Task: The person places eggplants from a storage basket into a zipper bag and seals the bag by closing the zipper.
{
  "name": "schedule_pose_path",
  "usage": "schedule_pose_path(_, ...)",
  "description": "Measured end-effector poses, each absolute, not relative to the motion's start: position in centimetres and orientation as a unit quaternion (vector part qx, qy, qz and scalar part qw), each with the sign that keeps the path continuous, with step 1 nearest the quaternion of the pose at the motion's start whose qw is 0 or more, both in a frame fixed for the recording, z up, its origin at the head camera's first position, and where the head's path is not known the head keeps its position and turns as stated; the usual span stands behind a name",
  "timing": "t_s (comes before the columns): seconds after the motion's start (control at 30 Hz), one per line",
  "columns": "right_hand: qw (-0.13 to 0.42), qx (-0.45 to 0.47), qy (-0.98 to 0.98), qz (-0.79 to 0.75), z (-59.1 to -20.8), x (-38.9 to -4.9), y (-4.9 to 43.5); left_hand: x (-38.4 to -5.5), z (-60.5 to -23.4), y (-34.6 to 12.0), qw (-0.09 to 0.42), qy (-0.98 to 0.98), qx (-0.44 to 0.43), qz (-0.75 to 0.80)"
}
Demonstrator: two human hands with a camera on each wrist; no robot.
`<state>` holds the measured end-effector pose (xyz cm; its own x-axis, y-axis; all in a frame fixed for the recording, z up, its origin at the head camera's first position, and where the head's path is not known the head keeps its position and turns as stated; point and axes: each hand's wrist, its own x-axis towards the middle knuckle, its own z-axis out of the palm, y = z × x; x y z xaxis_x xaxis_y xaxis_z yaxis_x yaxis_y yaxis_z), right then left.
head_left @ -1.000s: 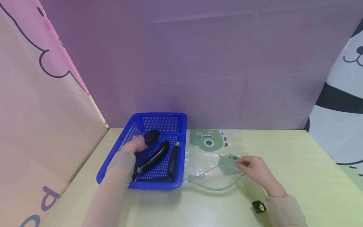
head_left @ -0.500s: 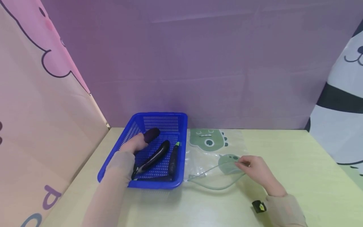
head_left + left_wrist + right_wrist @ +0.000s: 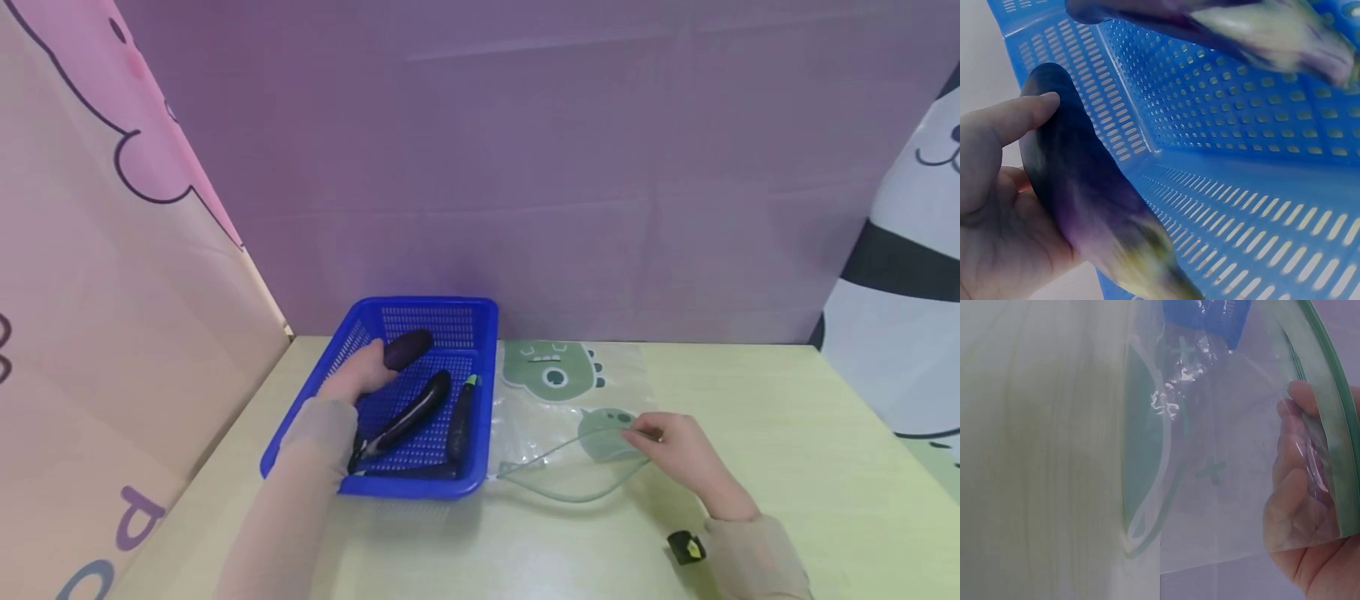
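My left hand (image 3: 365, 371) reaches into a blue plastic basket (image 3: 491, 375) and grips a dark eggplant (image 3: 1079, 162). In the left wrist view the thumb lies over the eggplant's dark end and its pale stem end slants down to the right. Another eggplant (image 3: 412, 414) lies curved on the basket floor, beside one with a green tip (image 3: 459, 423); a further one lies along the near wall. Right of the basket, my right hand (image 3: 673, 447) pinches the green-edged mouth of a clear zip bag (image 3: 1235, 506) with a green cartoon print, holding the mouth spread apart.
A small black object with a yellow mark (image 3: 686, 547) lies on the pale wooden table (image 3: 780, 442) by the right sleeve. A purple cloth (image 3: 562, 167) hangs behind the table, with printed cloths at both sides.
The gripped eggplant has risen slightly toward the back of the basket with my left hand. My right hand and the bag stay nearly still; the head view has shifted slightly.
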<state>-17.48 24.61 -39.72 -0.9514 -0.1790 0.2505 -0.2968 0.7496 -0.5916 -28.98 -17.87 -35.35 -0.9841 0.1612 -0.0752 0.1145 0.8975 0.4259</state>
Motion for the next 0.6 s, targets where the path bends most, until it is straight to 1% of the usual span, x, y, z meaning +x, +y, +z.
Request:
schedule_pose_path(0.17,0.089,0.128,-0.931,0.329,-39.81,-17.53,24.66,-28.98,-35.22,-17.88,0.017,0.973,0.083,0.214)
schedule_pose_path(0.2,0.090,0.129,-0.931,0.329,-39.83,-17.54,24.67,-29.02,-35.06,-17.88,0.033,0.972,0.079,0.217)
schedule_pose_path(0.4,0.092,0.133,-0.931,0.326,-39.87,-17.57,24.67,-28.92,-34.95,-17.94,0.038,0.964,0.069,0.254)
schedule_pose_path(0.6,0.098,0.140,-0.930,0.325,-39.94,-17.63,24.70,-28.90,-35.07,-17.79,0.063,0.925,0.028,0.375)
